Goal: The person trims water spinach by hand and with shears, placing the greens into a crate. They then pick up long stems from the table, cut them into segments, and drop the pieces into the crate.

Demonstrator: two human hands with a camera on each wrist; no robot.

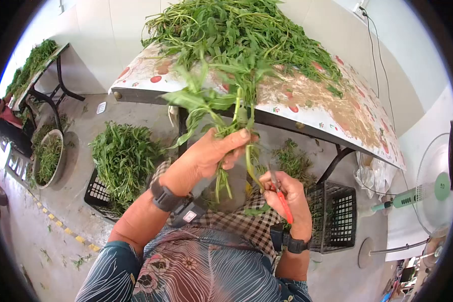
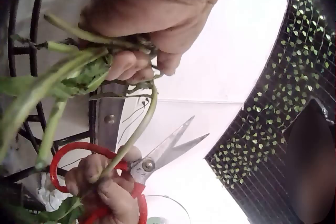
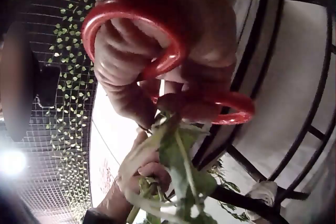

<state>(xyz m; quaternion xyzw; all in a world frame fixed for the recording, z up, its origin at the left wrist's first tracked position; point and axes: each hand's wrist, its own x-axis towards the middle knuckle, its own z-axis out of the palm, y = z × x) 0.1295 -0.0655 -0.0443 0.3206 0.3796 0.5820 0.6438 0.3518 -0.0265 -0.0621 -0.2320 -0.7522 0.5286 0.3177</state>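
Note:
My left hand [image 1: 216,151] grips a small bunch of leafy green stems [image 1: 238,108] in the head view, leaves upward and cut ends hanging below the fist. My right hand [image 1: 288,197], lower and to the right, holds red-handled scissors [image 1: 282,201] and pinches the lower end of one long stem [image 2: 137,129] between thumb and finger. That stem runs up to the left hand [image 2: 152,29]. In the left wrist view the scissor blades [image 2: 176,148] stand apart, with nothing between them. The right wrist view shows the red handle loops [image 3: 131,11] around the right hand's fingers.
A large heap of greens [image 1: 236,35] lies on the table with a patterned cover [image 1: 307,108]. Below stand a black crate of greens [image 1: 96,194] at left and another black crate [image 1: 341,216] at right. A fan [image 1: 412,197] stands far right, a round basin [image 1: 60,163] far left.

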